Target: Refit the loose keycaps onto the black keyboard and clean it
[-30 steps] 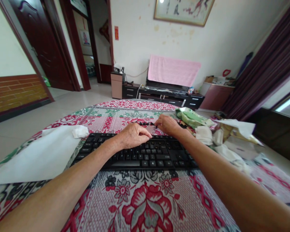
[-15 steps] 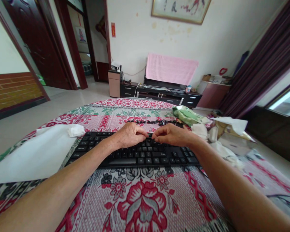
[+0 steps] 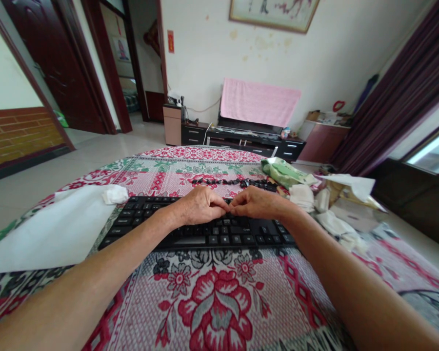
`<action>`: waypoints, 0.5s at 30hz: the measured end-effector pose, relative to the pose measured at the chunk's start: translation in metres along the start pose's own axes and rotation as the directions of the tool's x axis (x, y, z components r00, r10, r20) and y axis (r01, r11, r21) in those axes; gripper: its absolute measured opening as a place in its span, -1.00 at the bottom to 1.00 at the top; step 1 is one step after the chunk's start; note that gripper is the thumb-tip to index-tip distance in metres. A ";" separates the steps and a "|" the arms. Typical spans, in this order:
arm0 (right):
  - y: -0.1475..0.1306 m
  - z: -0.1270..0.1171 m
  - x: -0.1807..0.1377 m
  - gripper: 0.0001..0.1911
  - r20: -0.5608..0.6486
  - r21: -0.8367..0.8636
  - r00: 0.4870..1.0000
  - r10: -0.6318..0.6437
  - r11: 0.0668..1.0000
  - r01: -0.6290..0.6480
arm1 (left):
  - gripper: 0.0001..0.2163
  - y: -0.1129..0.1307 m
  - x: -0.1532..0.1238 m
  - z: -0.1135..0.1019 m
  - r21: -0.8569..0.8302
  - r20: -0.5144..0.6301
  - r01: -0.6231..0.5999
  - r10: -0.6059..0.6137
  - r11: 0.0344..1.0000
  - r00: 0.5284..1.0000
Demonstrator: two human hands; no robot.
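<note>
Nearest lies a flowered tablecloth (image 3: 270,292), and on it a black keyboard (image 3: 219,231) sits flat, crosswise to the person, its long front edge toward them. It looks light for its length and stiff, with a hard plastic shell; a grip at the two short ends would likely carry it best, clear of the keys, which could be tugged loose. The left hand (image 3: 202,204) and right hand (image 3: 258,202) meet over its far middle part, fingers drawn narrow and tips touching or nearly so; whether a small piece is pinched between them cannot be told. To the left, a white sheet (image 3: 58,229) lies beside the keyboard with a crumpled tissue (image 3: 115,195) on it. Just beyond the keyboard runs an uneven row of small black pieces (image 3: 219,182), probably keycaps: hard, very light and apt to slip, so best taken one by one by their sides between thumb and fingertip. Beyond the right hand rests a soft green packet (image 3: 287,172); farther off, a pink cloth (image 3: 259,101) hangs above a low black cabinet (image 3: 290,150).
</note>
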State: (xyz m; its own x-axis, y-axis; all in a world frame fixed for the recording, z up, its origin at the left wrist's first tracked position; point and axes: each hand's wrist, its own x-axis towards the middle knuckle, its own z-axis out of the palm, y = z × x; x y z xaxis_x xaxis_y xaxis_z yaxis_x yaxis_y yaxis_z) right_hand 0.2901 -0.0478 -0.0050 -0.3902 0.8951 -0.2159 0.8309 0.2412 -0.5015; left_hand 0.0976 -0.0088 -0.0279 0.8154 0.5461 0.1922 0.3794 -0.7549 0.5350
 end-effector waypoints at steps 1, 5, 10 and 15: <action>0.001 0.000 0.000 -0.77 0.001 0.021 1.000 0.011 1.000 -0.011 | -0.73 0.000 0.000 0.002 0.013 0.007 -0.024 0.024 1.000 1.000; 0.003 0.001 0.001 -0.78 0.005 0.079 0.999 0.050 0.996 -0.050 | -0.72 0.000 -0.001 0.007 0.090 0.020 -0.077 0.076 0.993 0.997; -0.005 -0.001 -0.001 -0.78 0.005 0.077 0.997 0.074 0.994 -0.074 | -0.73 0.001 -0.001 0.008 0.172 0.028 -0.109 0.106 0.979 0.994; -0.005 -0.002 0.001 -0.77 0.042 0.078 0.997 0.068 0.994 -0.072 | -0.72 0.000 -0.002 0.007 0.134 0.034 -0.118 0.114 0.984 0.993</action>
State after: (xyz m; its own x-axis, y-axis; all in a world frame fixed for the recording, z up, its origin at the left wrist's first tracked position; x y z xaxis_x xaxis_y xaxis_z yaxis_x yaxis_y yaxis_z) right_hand 0.2860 -0.0471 -0.0012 -0.3486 0.8930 -0.2846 0.8232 0.1465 -0.5486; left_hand 0.0996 -0.0123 -0.0341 0.8677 0.4438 0.2239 0.3363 -0.8558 0.3932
